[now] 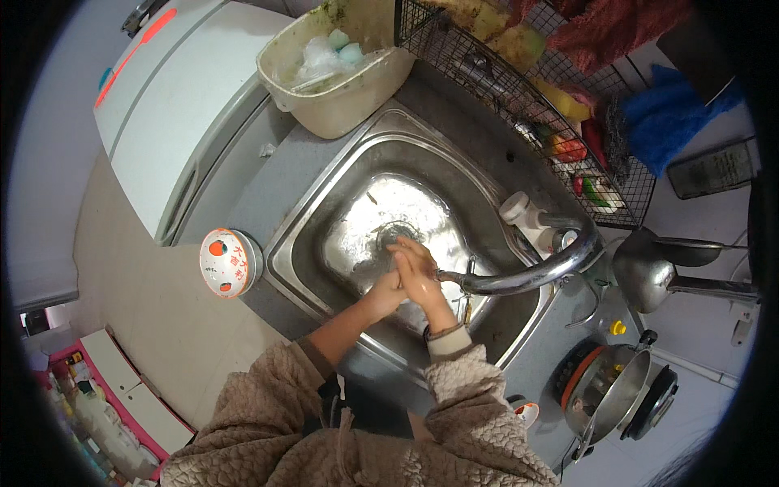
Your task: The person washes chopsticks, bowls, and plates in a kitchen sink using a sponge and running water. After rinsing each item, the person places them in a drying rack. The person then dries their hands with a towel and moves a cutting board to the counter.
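Over a stainless steel sink (310,207), my left hand (384,297) and my right hand (419,274) press against each other below the end of a curved metal faucet (529,277). The right hand's skin looks wet, and its fingers lie across the left hand, partly hiding that hand's fingers. No object shows in either hand. The sink's drain (395,234) lies just beyond the fingertips. A patterned bowl (222,265) stands upside down or tilted, I cannot tell which, on the counter left of the sink.
A stained plastic basin (341,109) stands at the sink's far left corner, beside a white appliance (182,79). A black wire rack (487,91) runs along the back right. Ladles (645,274) hang at right, above a metal pan (614,389). A white bottle (517,210) stands behind the faucet.
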Tool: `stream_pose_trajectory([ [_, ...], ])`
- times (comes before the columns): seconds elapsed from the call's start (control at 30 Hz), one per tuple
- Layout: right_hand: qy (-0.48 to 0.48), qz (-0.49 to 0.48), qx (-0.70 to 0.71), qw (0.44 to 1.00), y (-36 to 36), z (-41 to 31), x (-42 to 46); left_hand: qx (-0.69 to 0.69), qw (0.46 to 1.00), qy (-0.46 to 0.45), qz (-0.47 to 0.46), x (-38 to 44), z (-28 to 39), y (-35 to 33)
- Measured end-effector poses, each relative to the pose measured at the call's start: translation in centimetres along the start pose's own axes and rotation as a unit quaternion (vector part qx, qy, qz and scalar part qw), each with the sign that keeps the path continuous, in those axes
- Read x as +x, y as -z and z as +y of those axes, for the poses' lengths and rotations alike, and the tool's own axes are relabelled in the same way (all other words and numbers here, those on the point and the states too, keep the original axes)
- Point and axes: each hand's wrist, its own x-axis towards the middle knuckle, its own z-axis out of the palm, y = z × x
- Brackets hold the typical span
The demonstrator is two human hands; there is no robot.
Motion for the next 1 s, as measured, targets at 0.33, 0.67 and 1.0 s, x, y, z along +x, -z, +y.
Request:
stream_pose_trajectory([
  [0.33,0.025,-0.022,-0.092,0.995,-0.2,-1.6,0.4,-0.111,0.994,-0.016,0.015,-1.0,0.4,1.2],
  [0.67,-0.281,0.088,0.533,0.793,-0.8,4.1,-2.1,0.16,0.985,-0.039,-0.05,0.8,1.7,2.2],
  [1.0,-0.339,0.089,0.463,0.814,3.6,0.9,-2.7,0.609,0.754,-0.165,-0.184,2.6,3.1,-1.3],
])
